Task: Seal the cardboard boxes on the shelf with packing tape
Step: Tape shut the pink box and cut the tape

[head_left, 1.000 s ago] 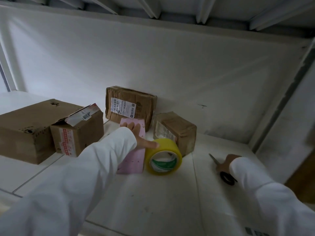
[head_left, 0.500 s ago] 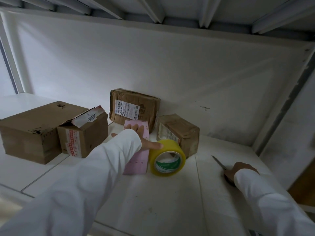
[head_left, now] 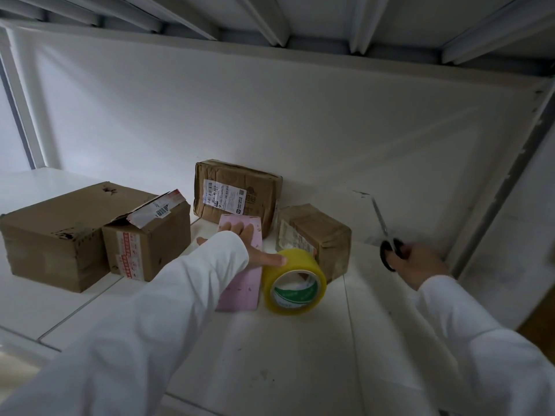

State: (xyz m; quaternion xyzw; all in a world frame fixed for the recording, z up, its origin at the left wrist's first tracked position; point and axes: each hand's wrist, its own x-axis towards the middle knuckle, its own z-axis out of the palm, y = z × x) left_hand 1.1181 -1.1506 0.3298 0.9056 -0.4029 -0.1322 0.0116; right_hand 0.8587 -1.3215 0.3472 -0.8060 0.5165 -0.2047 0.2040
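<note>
My left hand [head_left: 252, 247] lies flat on a pink box [head_left: 240, 292] at the middle of the white shelf [head_left: 270, 370], its thumb touching a yellow roll of packing tape [head_left: 295, 280] that stands on edge beside the box. My right hand [head_left: 417, 265] grips black-handled scissors [head_left: 389, 244] lifted off the shelf, blades pointing up. Several brown cardboard boxes stand behind: a large one [head_left: 51, 232] at far left, one with a torn-open flap [head_left: 147, 238], a labelled one [head_left: 237, 193] leaning on the back wall, and a small one [head_left: 318, 235] behind the tape.
The shelf's white back panel [head_left: 270, 115] rises close behind the boxes. A metal upright [head_left: 504, 181] bounds the right side, and the ribbed underside of the upper shelf [head_left: 270, 19] hangs overhead. Bare shelf surface extends in front of the tape.
My right hand has picked the scissors up from the shelf and raised them to the right. My left hand stays on the pink box with its thumb against the tape roll.
</note>
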